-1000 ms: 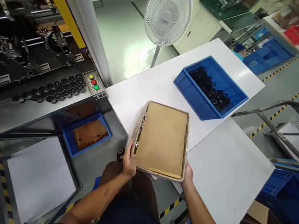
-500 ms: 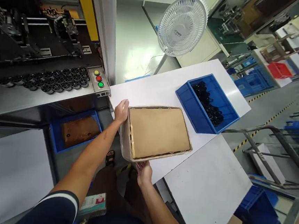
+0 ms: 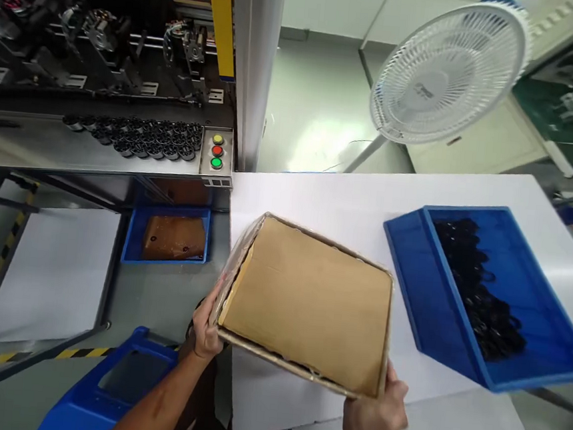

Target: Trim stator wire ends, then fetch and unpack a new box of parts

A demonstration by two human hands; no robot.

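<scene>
A shallow cardboard box (image 3: 309,297), its top covered by a flat brown sheet and its side wrapped in clear plastic, is held at a slant over the near part of the white table (image 3: 312,200). My left hand (image 3: 206,325) grips its left side near the front corner. At the near right corner my right hand (image 3: 377,410) has hold of it, with some fingers hidden under the box. To the right of the box stands a blue bin (image 3: 425,287) with black ring-shaped parts (image 3: 480,292) heaped inside.
A machine ledge at left bears rows of black round parts (image 3: 157,140) beside a button panel (image 3: 216,152). A white fan (image 3: 443,81) stands behind the table. Below are a blue tray (image 3: 164,263) on the floor and a blue stool (image 3: 106,380).
The box has turned clockwise. My left hand has moved from its far left corner to the near left, and my right hand from the near side to the near right corner. The view has shifted.
</scene>
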